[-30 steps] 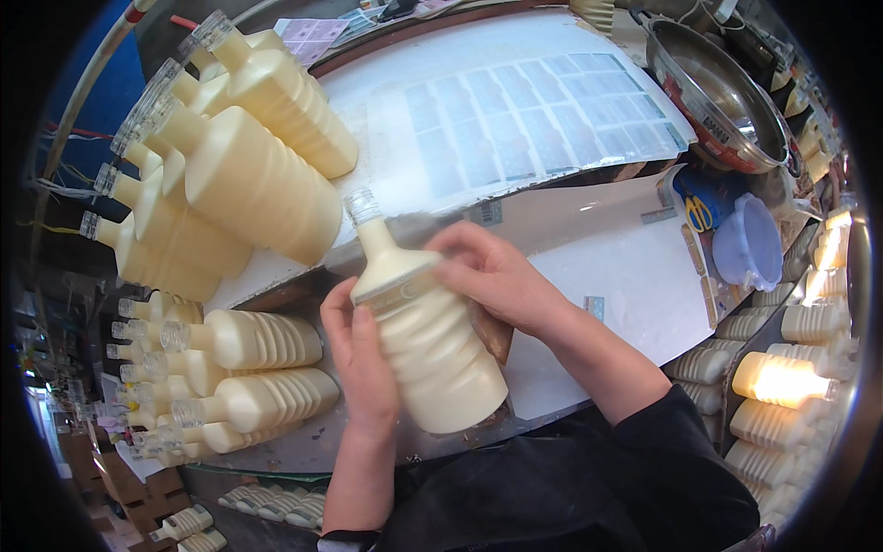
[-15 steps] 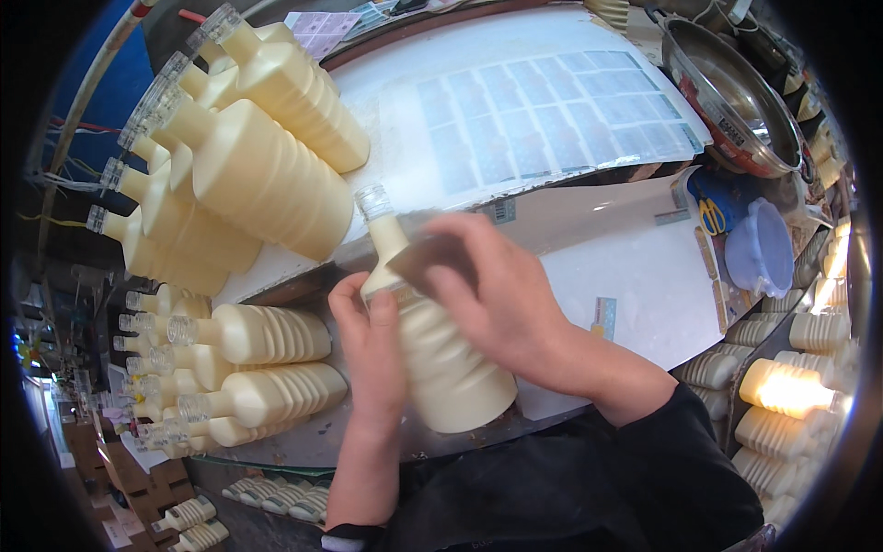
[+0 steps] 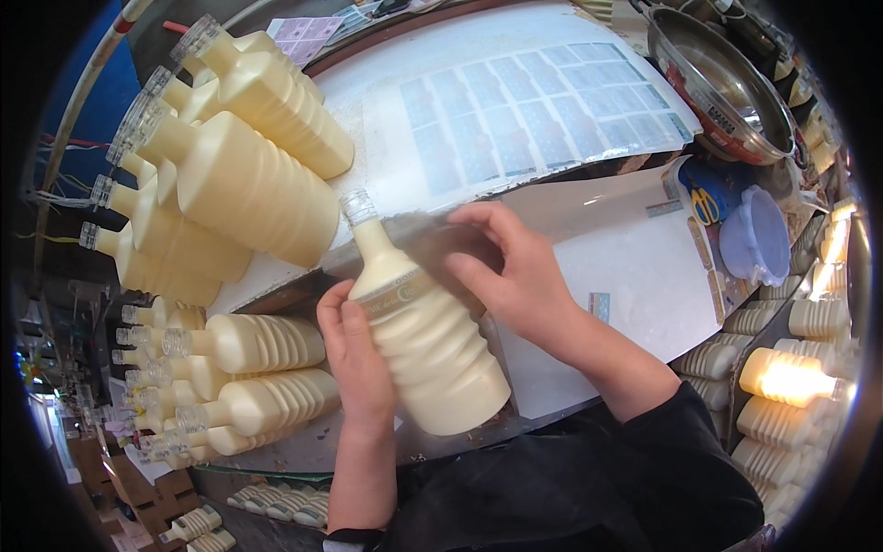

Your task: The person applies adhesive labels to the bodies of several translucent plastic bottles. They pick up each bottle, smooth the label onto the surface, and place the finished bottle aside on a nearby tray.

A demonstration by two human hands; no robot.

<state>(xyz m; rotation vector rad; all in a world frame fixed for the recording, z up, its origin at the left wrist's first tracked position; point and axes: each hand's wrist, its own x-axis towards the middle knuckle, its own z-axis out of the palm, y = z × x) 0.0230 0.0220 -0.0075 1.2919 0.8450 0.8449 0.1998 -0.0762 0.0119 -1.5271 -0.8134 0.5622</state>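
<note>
A cream plastic bottle (image 3: 437,359) with a clear threaded neck lies tilted before me, its neck pointing up and left. My left hand (image 3: 357,368) is closed on its left side, thumb on the front. A pale printed label band (image 3: 395,293) crosses the bottle's shoulder. My right hand (image 3: 524,281) is just right of the shoulder, apart from it, thumb and fingers curled round a flat brown piece (image 3: 474,243). Motion blurs that piece, so its exact kind is unclear.
Cream bottles (image 3: 262,193) stand stacked at upper left, with several more (image 3: 262,340) lying below. A sheet of pale blue labels (image 3: 524,106) lies on the white board. At right are yellow-handled scissors (image 3: 705,206), a lavender basin (image 3: 754,237), a metal pan (image 3: 727,83) and rows of bottles (image 3: 773,428).
My right hand, with the brown piece, has moved off the bottle's shoulder to the right, uncovering the label band. My left hand still holds the bottle. The whole view has shifted slightly.
</note>
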